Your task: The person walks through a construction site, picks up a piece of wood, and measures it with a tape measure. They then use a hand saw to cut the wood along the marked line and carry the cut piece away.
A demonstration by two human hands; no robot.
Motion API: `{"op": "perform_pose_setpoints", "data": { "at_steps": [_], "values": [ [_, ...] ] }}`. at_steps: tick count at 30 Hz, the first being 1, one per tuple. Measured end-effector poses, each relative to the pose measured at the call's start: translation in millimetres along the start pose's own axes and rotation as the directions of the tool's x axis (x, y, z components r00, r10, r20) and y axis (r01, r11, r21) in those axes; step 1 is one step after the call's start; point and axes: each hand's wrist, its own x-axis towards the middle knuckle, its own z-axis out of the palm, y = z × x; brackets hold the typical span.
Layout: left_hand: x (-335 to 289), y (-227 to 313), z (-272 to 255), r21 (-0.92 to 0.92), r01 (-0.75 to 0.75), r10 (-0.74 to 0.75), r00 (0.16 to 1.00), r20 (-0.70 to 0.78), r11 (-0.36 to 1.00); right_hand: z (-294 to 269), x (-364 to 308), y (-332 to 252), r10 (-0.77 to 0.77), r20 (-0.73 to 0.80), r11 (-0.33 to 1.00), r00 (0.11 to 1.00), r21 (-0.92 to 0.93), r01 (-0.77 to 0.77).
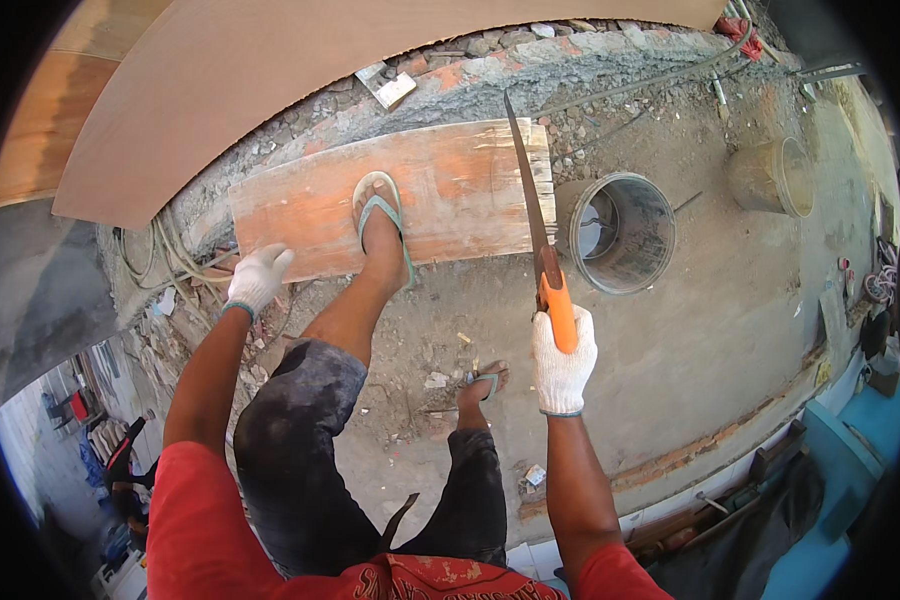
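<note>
A handsaw with an orange handle (561,318) is gripped in my gloved right hand (565,365). Its long blade (530,185) points away from me, over the right end of a wooden board (460,180). That end is frayed and splintered; the board's face is worn orange and whitish. At the board's near left corner, my gloved left hand (258,278) has its fingers curled on the edge. My left foot (380,215), in a light green sandal, presses on the board. My right foot (488,380) stands on the ground.
Right of the board stands an open bucket (625,232); another bucket (775,178) lies tipped farther right. Behind runs a broken concrete ledge (610,65) with rubble. Large brown panels (200,90) lean at far left, near cables (170,255). Tools and planks line the lower right.
</note>
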Motion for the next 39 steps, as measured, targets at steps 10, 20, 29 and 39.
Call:
{"op": "perform_pose_setpoints", "data": {
  "at_steps": [10,20,29,39],
  "values": [
    [273,309,106,-0.093,-0.417,0.402,0.903,-0.151,0.904,80,53,73,-0.27,-0.002,0.953,0.963,-0.145,0.267],
    [298,320,127,-0.054,-0.257,0.258,0.966,0.023,0.965,84,33,104,-0.22,0.091,0.942,0.971,-0.238,0.236],
    [299,324,120,0.015,-0.2,0.199,0.979,0.037,0.98,76,37,72,-0.089,0.145,0.923,0.985,-0.36,0.137],
    [295,325,122,0.04,-0.178,0.174,0.981,0.085,0.983,82,47,50,0.087,0.13,0.95,0.988,-0.31,-0.043]
  ]
}}
